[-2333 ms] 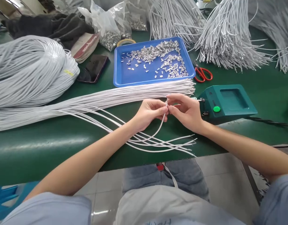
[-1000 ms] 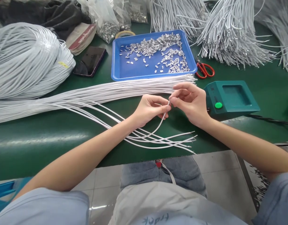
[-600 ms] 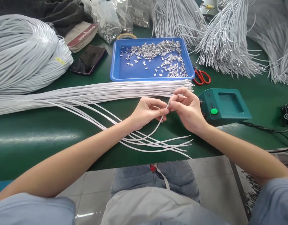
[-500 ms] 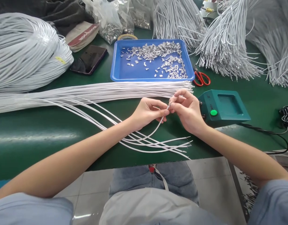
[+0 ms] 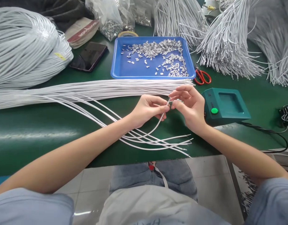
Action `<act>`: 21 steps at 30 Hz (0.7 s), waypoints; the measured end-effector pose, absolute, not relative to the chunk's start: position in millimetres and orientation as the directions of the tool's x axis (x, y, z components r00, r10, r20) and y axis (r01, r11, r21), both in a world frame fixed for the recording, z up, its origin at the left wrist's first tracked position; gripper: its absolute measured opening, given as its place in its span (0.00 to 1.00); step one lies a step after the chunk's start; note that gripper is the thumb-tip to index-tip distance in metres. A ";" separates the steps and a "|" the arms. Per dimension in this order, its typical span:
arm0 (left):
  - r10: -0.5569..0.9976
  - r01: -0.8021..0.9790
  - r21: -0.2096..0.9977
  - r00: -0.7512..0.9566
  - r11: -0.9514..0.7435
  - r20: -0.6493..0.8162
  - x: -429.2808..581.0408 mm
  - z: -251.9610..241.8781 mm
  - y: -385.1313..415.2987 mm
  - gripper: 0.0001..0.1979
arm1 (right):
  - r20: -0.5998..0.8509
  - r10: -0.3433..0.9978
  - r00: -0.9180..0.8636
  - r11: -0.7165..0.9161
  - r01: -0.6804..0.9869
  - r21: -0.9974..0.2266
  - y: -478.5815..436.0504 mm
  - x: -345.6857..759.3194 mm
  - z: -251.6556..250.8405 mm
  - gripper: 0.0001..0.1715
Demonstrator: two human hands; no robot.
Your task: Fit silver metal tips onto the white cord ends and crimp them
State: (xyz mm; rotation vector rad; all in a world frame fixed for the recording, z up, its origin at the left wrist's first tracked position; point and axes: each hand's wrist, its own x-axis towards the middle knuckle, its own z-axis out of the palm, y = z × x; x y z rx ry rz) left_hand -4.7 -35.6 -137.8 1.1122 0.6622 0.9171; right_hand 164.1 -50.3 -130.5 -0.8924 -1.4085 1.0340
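Note:
My left hand (image 5: 148, 109) pinches the end of one white cord (image 5: 155, 126) that curves down toward the table edge. My right hand (image 5: 189, 104) meets it fingertip to fingertip, closed on the cord's tip and a small metal piece that I can barely make out. Both hands hover over the green table (image 5: 41, 137), just in front of a long flat bundle of white cords (image 5: 99, 89). Several loose cords (image 5: 162, 142) lie fanned out below my hands.
A blue tray (image 5: 120, 68) with several small metal clips sits behind the bundle. Red scissors (image 5: 202, 76) lie beside it. A green box with a green button (image 5: 225, 106) stands right of my right hand. A phone (image 5: 89, 56) and a big cord coil (image 5: 24, 50) are at left.
My hands have stayed together on the cord tip, with only small finger shifts. The view drifted slightly as my head moved.

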 end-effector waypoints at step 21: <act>0.894 -0.251 0.968 0.432 -0.006 0.117 -5.3 -140.3 -36.7 0.14 | 0.288 0.952 -0.105 0.295 0.059 -0.954 -53.7 160.8 -125.7 0.11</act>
